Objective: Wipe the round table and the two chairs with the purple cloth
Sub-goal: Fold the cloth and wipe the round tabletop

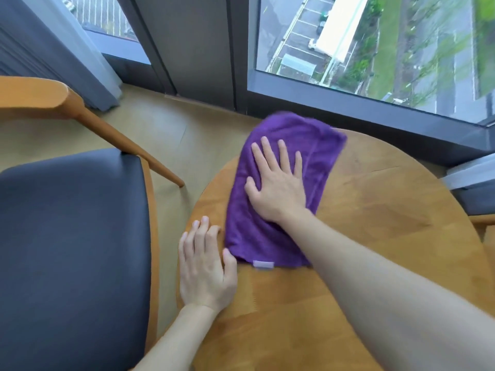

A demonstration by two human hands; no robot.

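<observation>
The purple cloth [313, 153] lies spread on the left part of the round wooden table [388, 223], its far corner hanging over the table's edge. My right hand [276, 183] presses flat on the cloth with fingers spread and straight. My left hand [205, 263] rests flat on the table's left rim, its thumb touching the cloth's near corner. One chair [69, 236] with a dark padded seat and wooden frame stands to the left of the table. A bit of a second chair's wooden frame [482, 219] shows at the right edge.
Floor-length windows with dark frames [348, 103] run behind the table, close to its far edge. A grey curtain [53, 49] hangs at the upper left behind the chair. Beige floor [160, 129] shows between the chair, table and window.
</observation>
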